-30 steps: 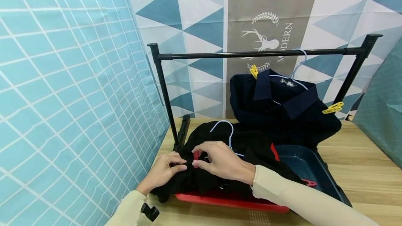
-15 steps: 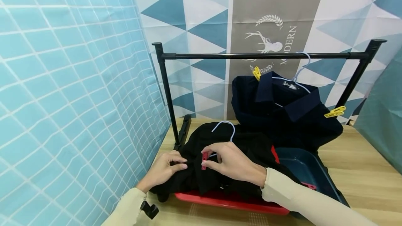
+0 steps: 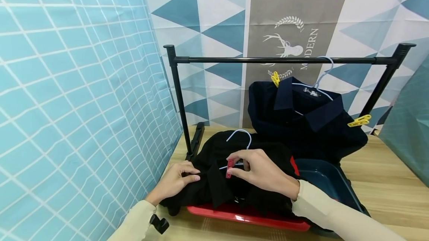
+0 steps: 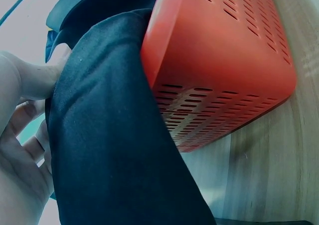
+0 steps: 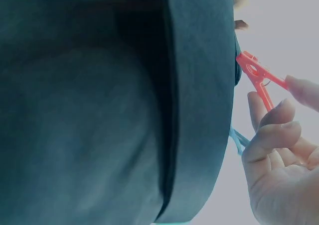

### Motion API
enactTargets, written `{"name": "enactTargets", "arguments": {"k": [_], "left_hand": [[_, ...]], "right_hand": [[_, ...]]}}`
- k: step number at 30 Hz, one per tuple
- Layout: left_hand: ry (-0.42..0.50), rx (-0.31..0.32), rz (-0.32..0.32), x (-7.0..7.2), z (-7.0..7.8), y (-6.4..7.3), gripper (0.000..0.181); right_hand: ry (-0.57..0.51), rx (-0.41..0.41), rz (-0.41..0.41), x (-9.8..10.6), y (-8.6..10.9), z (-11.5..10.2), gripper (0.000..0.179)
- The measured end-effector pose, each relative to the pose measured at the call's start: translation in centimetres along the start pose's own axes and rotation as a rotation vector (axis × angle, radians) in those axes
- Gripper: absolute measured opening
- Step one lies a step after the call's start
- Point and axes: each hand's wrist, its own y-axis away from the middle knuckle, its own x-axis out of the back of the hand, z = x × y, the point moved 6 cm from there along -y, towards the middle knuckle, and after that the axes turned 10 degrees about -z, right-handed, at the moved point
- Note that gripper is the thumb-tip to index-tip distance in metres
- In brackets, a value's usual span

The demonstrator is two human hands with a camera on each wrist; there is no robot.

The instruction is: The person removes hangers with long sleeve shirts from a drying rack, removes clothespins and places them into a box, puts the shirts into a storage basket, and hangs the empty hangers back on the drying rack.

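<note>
A black collared shirt [image 3: 214, 148] lies heaped over a red basket [image 3: 248, 218], with a light blue hanger [image 3: 249, 138] in its neck. My left hand [image 3: 175, 179] pinches the shirt at its left shoulder; the left wrist view shows the thumb pressing the dark cloth [image 4: 109, 125]. Between the thumb and fingers of my right hand [image 3: 261, 170] is a red clothespin [image 3: 229, 169], held over the hanger's left arm near the collar. In the right wrist view the clothespin's tip [image 5: 244, 58] is close to the shirt's edge; whether it touches cloth I cannot tell.
Behind, a navy shirt [image 3: 301, 121] hangs from a black rack [image 3: 278, 60], with yellow clothespins [image 3: 359, 121] on its shoulders. A dark blue tray [image 3: 325, 174] sits right of the black shirt. A blue checked curtain [image 3: 83, 84] closes off the left side.
My right hand has moved right with the red clothespin, away from my left hand and towards the collar. The left hand keeps its pinch on the shirt. More of the collar shows.
</note>
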Motion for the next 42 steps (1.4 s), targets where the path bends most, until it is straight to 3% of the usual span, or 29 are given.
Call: {"name": "enactTargets", "arguments": {"k": [9,24,42], "left_hand": [[0.006,0.000,-0.006,-0.2,0.1,0.3,0.012],[-0.015,0.000,0.011,-0.1,0.2,0.3,0.011],[-0.015,0.001,0.008,0.2,0.3,0.3,0.011]], "right_hand": [[-0.002,-0.045,0.030,0.9,1.7,1.0,0.029],[0.009,-0.048,0.107,2.7,4.2,2.3,0.025],[0.005,-0.080,0.136,3.5,5.8,3.3,0.025]]}}
